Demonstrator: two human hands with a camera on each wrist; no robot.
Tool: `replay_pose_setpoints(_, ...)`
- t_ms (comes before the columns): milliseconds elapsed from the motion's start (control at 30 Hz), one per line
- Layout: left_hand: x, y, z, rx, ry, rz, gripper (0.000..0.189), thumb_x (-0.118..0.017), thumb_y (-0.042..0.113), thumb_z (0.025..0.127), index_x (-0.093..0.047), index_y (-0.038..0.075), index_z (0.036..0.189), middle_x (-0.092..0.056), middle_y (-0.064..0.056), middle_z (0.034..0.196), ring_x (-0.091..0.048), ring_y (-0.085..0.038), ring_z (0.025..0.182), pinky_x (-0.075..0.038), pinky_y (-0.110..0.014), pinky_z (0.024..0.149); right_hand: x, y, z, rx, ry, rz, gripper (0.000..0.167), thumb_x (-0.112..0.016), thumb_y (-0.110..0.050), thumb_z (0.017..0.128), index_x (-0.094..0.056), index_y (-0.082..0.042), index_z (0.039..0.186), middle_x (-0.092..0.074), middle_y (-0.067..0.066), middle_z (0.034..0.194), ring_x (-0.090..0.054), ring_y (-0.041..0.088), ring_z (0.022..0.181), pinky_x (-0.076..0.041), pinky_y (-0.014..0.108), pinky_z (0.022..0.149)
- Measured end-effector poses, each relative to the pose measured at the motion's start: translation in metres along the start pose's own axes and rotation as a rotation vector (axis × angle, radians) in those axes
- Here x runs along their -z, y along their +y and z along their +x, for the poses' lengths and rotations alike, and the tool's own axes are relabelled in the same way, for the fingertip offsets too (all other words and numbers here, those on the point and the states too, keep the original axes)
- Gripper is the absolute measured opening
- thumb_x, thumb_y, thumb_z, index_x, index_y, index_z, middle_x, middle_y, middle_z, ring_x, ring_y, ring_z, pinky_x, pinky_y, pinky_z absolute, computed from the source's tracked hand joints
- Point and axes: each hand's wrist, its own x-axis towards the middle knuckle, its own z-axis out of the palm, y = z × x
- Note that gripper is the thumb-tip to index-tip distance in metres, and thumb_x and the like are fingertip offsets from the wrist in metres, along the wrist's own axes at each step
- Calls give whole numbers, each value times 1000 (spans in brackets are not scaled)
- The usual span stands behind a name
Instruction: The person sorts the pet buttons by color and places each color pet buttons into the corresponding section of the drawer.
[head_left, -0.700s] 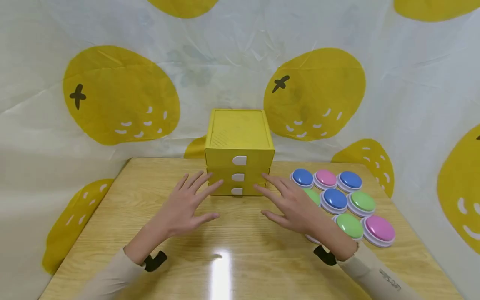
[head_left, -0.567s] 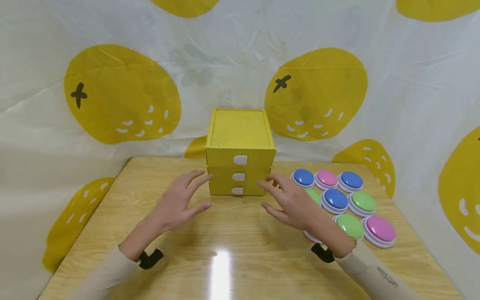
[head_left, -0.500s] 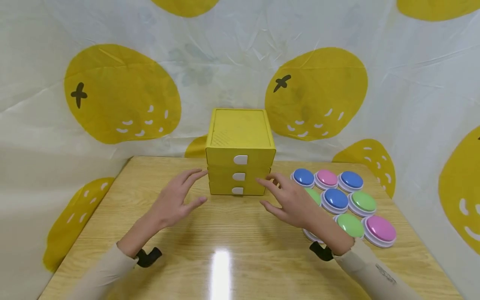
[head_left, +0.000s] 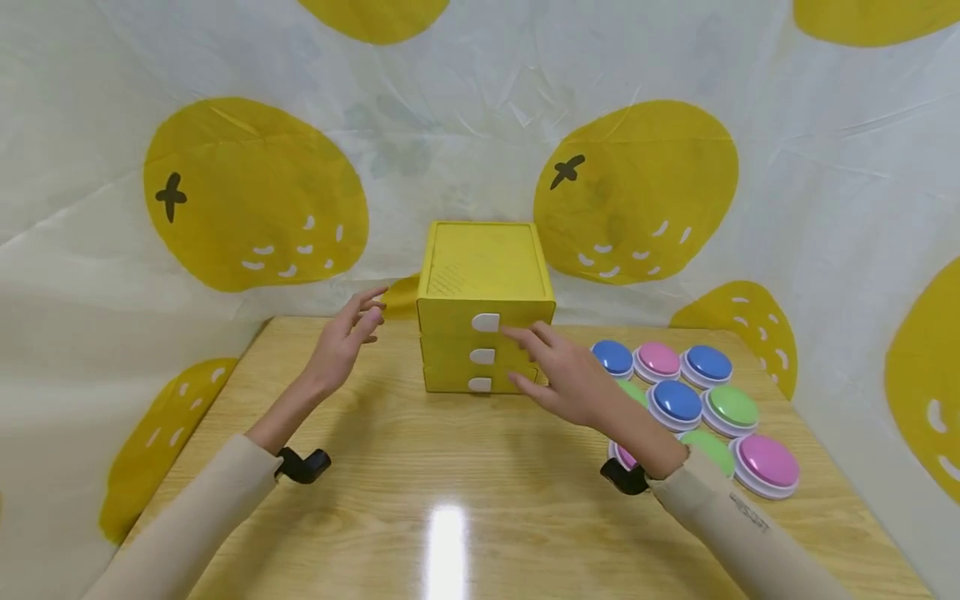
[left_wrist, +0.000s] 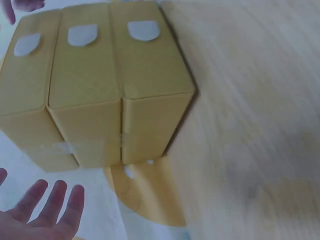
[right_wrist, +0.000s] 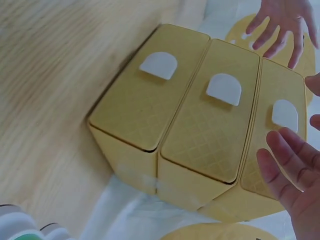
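1. A yellow drawer box (head_left: 487, 260) is placed upright near the far edge of the surface (head_left: 405, 475), about in the middle. On its front three drawers are stacked, each provided with a white pull, such as the upper pull (head_left: 486, 322).
2. The left hand (head_left: 343, 342) is raised beside the box, at its left and apart from it. Its fingers are loosely extended and nothing is gripped.
3. The right hand (head_left: 566, 375) is held before the front of the box. Its fingers are stretched toward the upper pull, with nothing gripped; whether the box is touched cannot be told.
4. To the right of the box, nine round buttons (head_left: 678, 402) in blue, pink and green are arranged in three rows. Two at the left of this group are partly covered from view by the right hand and forearm.
5. Behind the box, and along the left and right edges of the surface, a fruit-printed cloth (head_left: 450, 125) is hung, by which the space is bounded.
6. In front of the box and to its left, a wide part of wood grain is seen, extended between the two forearms.
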Motion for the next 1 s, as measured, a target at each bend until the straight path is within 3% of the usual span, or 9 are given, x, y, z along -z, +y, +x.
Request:
replay_pose_setpoints(167,0,4,24,102,-9,-129,53,-36,49,111,-34,33,161,-49,-19,146,-57,-43,128,-55,-62,100,-1,2,11,-24,-13,38,52,-72,-27,97,-55,-13,145,-65,10,109,-67,20,91,-55,31,66)
replay_pose_setpoints(300,-1,9,42,177,-43,-248,58,-38,57,108,-31,36,162,-47,-23,147,-56,-48,127,-56,-63,98,-2,3,18,-39,-12,64,52,-72,-25,97,-55,-12,145,-66,10,110,-69,22,93,-58,35,70)
replay_pose_setpoints(467,-5,15,59,263,-93,-341,64,-40,64,105,-29,38,162,-47,-26,145,-60,-46,119,-58,-60,95,-2,3,24,-71,-27,96,49,-71,-25,98,-56,-13,144,-66,8,110,-69,22,95,-60,37,77)
replay_pose_setpoints(667,-12,23,74,321,-133,-350,69,-41,69,102,-29,36,163,-47,-20,145,-58,-37,119,-62,-55,91,-2,2,30,-60,-26,99,48,-71,-24,98,-57,-10,142,-68,7,106,-68,20,91,-58,34,74)
replay_pose_setpoints(1000,-17,31,88,342,-158,-259,70,-42,70,101,-31,37,163,-46,-16,149,-56,-35,119,-63,-48,86,-1,6,44,-23,-5,135,37,-70,-18,98,-62,-7,133,-67,-2,80,-60,7,66,-51,23,59)
